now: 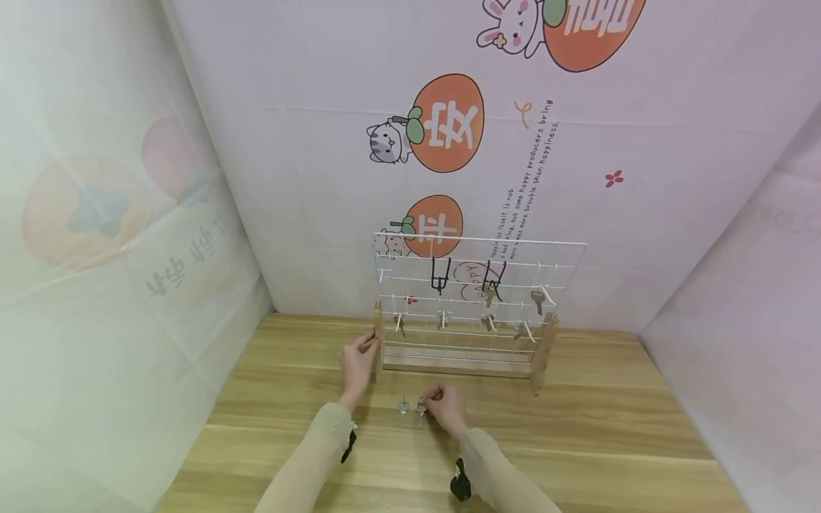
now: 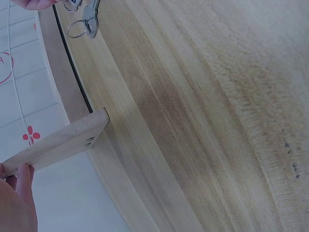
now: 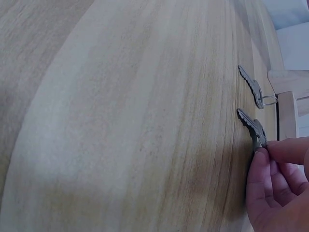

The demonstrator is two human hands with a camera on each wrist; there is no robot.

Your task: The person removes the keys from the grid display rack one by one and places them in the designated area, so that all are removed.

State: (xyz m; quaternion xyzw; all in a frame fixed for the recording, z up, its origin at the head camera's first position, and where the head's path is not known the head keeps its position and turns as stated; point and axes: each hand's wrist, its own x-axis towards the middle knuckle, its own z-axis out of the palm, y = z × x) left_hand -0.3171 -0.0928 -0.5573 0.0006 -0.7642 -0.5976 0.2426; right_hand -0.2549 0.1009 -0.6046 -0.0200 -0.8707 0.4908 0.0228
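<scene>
Screened-off work area; wider room type indeterminate. Wood-grain tabletop [image 1: 596, 413] is enclosed on three sides by creased sheets [image 1: 308, 164], printed with cartoon fruit [image 1: 447, 122].

Keys [image 1: 537, 300] hang, apparently hooked, on the rack [image 1: 457, 365].

Wire rack [image 1: 458, 364] blocking the back, tabletop [image 1: 616, 413] free rightward

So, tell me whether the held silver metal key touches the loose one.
Apart: the right wrist view shows pale wooden tabletop between the held key and loose key.
</scene>
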